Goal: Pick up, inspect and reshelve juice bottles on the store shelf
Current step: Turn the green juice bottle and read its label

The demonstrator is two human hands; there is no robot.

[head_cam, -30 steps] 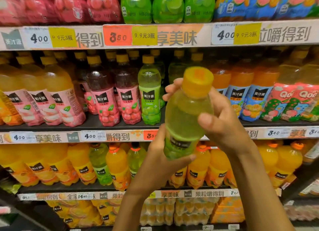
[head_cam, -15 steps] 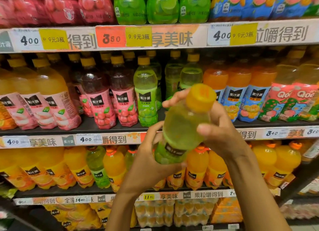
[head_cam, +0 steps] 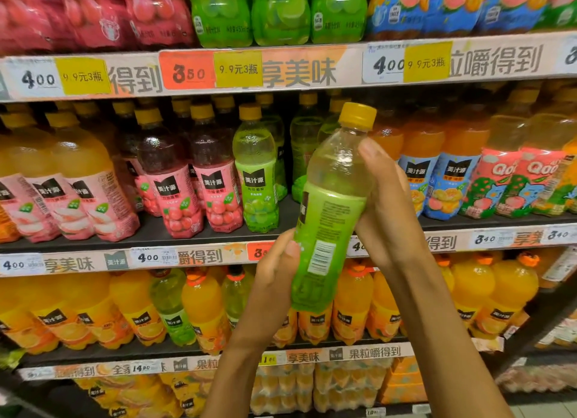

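We have the clear plastic bottle of pale green juice with the yellow screw cap and green label (head_cam: 327, 211) off the shelf and in both hands, held up in front of the middle shelf (head_cam: 156, 230), tilted with its cap up and to the right. Left hand (head_cam: 274, 280) grips the lower body, thumb lying across the label's edge; right hand (head_cam: 387, 205) wraps the upper body from behind, thumb on the clear shoulder. Back of the label faces us: fine print and barcode legible as blocks, not readable. So, as we judge it, pick-up is done and inspection is under way. Reshelving is left. The likely slot is the green row on the middle shelf, beside the upright green-label grape juice bottle (head_cam: 257, 171) standing at the front, with more green bottles behind it; a dark gap shows to its right, partly hidden by the held bottle. Whether other bottles are still to be checked, we cannot tell.
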